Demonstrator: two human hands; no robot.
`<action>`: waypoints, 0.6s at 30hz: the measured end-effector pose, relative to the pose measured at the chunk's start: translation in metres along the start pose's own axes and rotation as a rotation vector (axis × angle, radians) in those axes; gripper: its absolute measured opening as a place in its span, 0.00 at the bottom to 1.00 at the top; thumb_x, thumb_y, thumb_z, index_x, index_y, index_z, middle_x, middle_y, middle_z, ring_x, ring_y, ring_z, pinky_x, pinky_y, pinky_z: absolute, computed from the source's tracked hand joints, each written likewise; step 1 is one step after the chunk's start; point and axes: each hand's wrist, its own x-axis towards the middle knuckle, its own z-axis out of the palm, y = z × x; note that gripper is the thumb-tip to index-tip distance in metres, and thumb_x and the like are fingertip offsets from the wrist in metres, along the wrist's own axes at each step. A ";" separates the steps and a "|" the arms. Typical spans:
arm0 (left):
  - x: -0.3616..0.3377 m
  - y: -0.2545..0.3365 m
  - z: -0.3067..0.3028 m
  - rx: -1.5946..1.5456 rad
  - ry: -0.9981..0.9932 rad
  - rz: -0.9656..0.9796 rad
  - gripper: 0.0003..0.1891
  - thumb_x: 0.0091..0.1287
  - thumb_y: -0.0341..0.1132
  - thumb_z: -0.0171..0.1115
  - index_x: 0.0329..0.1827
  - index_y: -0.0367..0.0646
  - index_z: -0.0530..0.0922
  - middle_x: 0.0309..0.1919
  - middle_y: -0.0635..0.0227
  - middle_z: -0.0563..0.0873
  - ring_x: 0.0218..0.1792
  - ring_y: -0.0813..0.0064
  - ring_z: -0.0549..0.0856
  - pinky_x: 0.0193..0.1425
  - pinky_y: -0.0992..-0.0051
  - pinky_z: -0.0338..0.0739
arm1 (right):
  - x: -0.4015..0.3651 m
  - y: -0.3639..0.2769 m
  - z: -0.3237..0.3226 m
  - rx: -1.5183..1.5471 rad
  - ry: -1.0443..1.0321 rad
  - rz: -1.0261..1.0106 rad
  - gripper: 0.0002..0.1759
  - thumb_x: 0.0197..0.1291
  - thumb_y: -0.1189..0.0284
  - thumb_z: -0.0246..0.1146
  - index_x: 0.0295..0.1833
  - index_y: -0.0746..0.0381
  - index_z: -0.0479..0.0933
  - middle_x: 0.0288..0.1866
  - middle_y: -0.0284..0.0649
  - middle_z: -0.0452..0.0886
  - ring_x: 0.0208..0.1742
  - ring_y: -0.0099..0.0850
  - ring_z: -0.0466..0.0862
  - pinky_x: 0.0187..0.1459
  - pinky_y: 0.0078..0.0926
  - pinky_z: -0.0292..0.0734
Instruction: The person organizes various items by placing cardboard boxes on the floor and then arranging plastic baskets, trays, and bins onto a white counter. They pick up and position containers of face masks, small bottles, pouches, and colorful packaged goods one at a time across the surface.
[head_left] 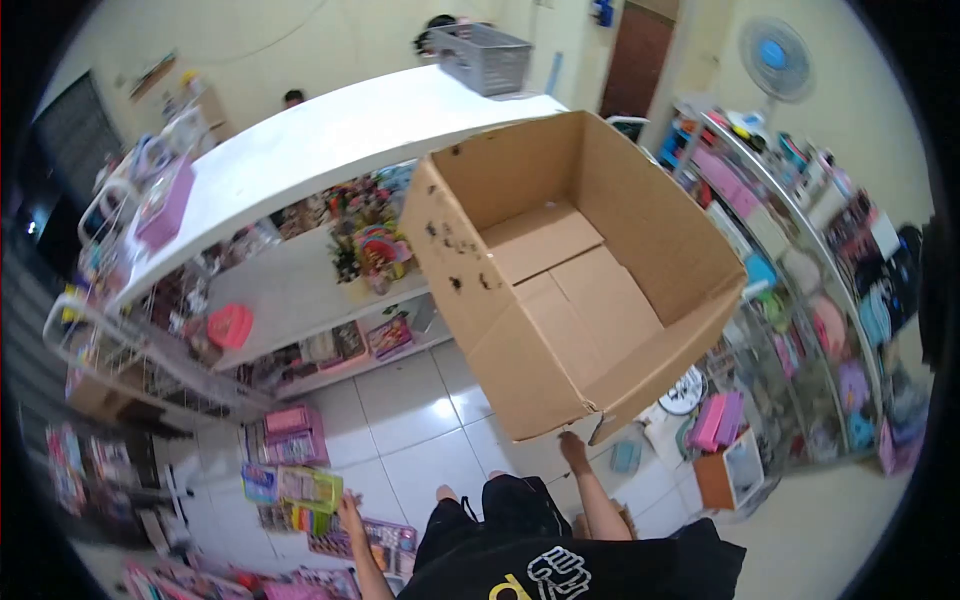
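A large brown cardboard box [622, 295], its open top facing me, hangs tilted in front of me above the tiled floor. Dark spots mark its left side, and its near corner is torn. My right hand [573, 453] is closed right at the box's lower edge, beside the torn corner; the box partly hides its fingers. Low on the left, my left hand [350, 508] has its fingers apart, with nothing visible in them. Its fingertips are right by the rim of a yellow-green plastic basket [322, 489]. Pink and purple packs [290, 435] lie just beyond.
A white shelf unit [300, 125] curves across the back, with a grey crate [483, 58] and a purple basket [166, 205] on top. Glass shelves [800, 350] full of goods stand at right, a fan [776, 58] behind. An orange-brown box [728, 472] sits on the floor.
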 end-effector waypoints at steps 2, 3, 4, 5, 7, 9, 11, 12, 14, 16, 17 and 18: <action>0.028 0.118 0.032 0.242 -0.006 0.181 0.19 0.57 0.46 0.45 0.39 0.36 0.66 0.31 0.65 0.74 0.32 0.76 0.74 0.40 0.81 0.65 | -0.030 0.003 -0.022 0.487 0.512 0.523 0.14 0.54 0.65 0.42 0.35 0.63 0.68 0.27 0.36 0.73 0.30 0.27 0.73 0.30 0.29 0.69; 0.051 0.156 0.053 0.090 -0.093 0.227 0.19 0.57 0.44 0.47 0.40 0.35 0.66 0.36 0.64 0.72 0.37 0.76 0.72 0.44 0.80 0.62 | -0.042 0.000 -0.040 0.490 0.542 0.562 0.14 0.54 0.65 0.42 0.35 0.63 0.68 0.27 0.36 0.73 0.30 0.27 0.73 0.30 0.29 0.69; 0.052 0.214 0.080 -0.028 -0.173 0.348 0.18 0.57 0.42 0.48 0.42 0.34 0.66 0.38 0.64 0.70 0.39 0.77 0.70 0.44 0.79 0.62 | -0.051 -0.005 -0.064 0.768 0.587 0.710 0.16 0.54 0.65 0.43 0.42 0.66 0.64 0.36 0.42 0.70 0.40 0.33 0.69 0.40 0.28 0.63; 0.093 0.230 0.097 0.060 -0.246 0.553 0.16 0.57 0.39 0.49 0.41 0.34 0.66 0.37 0.65 0.70 0.39 0.78 0.69 0.45 0.80 0.62 | -0.055 -0.007 -0.086 1.052 0.633 0.844 0.20 0.54 0.66 0.43 0.48 0.70 0.61 0.45 0.48 0.68 0.50 0.38 0.65 0.50 0.27 0.57; 0.096 0.313 0.155 -0.070 -0.275 0.632 0.14 0.58 0.37 0.47 0.40 0.34 0.67 0.36 0.66 0.72 0.39 0.77 0.70 0.45 0.80 0.62 | -0.054 -0.006 -0.117 1.069 0.740 0.857 0.22 0.54 0.64 0.43 0.50 0.69 0.58 0.48 0.48 0.64 0.52 0.37 0.62 0.52 0.27 0.54; 0.081 0.385 0.205 -0.165 -0.334 0.822 0.14 0.59 0.37 0.45 0.42 0.36 0.67 0.37 0.65 0.73 0.40 0.77 0.71 0.46 0.80 0.61 | -0.052 -0.003 -0.146 1.093 0.879 0.830 0.26 0.54 0.61 0.43 0.54 0.69 0.54 0.55 0.48 0.57 0.57 0.35 0.56 0.55 0.26 0.49; 0.062 0.438 0.246 -0.260 -0.385 0.924 0.17 0.60 0.41 0.42 0.47 0.39 0.65 0.38 0.65 0.73 0.42 0.75 0.71 0.48 0.77 0.60 | -0.046 0.001 -0.171 1.182 1.030 0.673 0.30 0.53 0.58 0.44 0.56 0.68 0.51 0.57 0.47 0.52 0.59 0.34 0.51 0.56 0.27 0.45; 0.048 0.459 0.264 -0.319 -0.413 0.936 0.19 0.60 0.43 0.40 0.50 0.41 0.64 0.39 0.64 0.73 0.43 0.75 0.71 0.49 0.75 0.60 | -0.043 -0.012 -0.195 1.237 1.082 0.656 0.32 0.52 0.56 0.45 0.56 0.67 0.49 0.58 0.46 0.50 0.60 0.34 0.49 0.57 0.27 0.42; 0.029 0.494 0.302 -0.421 -0.521 0.979 0.18 0.61 0.41 0.39 0.51 0.43 0.63 0.39 0.64 0.73 0.41 0.74 0.71 0.51 0.76 0.59 | -0.048 -0.049 -0.231 1.303 1.177 0.649 0.34 0.52 0.54 0.46 0.57 0.66 0.48 0.59 0.46 0.48 0.61 0.34 0.47 0.58 0.27 0.40; 0.034 0.525 0.343 -0.267 -0.697 1.050 0.18 0.60 0.41 0.40 0.51 0.43 0.63 0.40 0.63 0.73 0.42 0.74 0.70 0.50 0.74 0.60 | -0.045 -0.081 -0.264 1.305 1.150 0.559 0.35 0.52 0.54 0.45 0.58 0.66 0.45 0.60 0.46 0.45 0.61 0.33 0.45 0.58 0.26 0.39; 0.047 0.536 0.368 -0.086 -0.823 1.126 0.19 0.60 0.42 0.41 0.51 0.44 0.63 0.41 0.63 0.72 0.42 0.74 0.70 0.50 0.75 0.60 | -0.045 -0.098 -0.277 1.296 1.137 0.513 0.35 0.52 0.54 0.45 0.58 0.65 0.43 0.60 0.45 0.44 0.61 0.33 0.44 0.58 0.26 0.38; 0.053 0.539 0.391 0.050 -0.904 1.163 0.19 0.58 0.42 0.44 0.51 0.44 0.63 0.41 0.63 0.72 0.41 0.74 0.71 0.47 0.76 0.63 | -0.044 -0.114 -0.293 1.280 1.122 0.468 0.36 0.52 0.54 0.45 0.58 0.65 0.42 0.60 0.45 0.42 0.61 0.33 0.43 0.58 0.26 0.37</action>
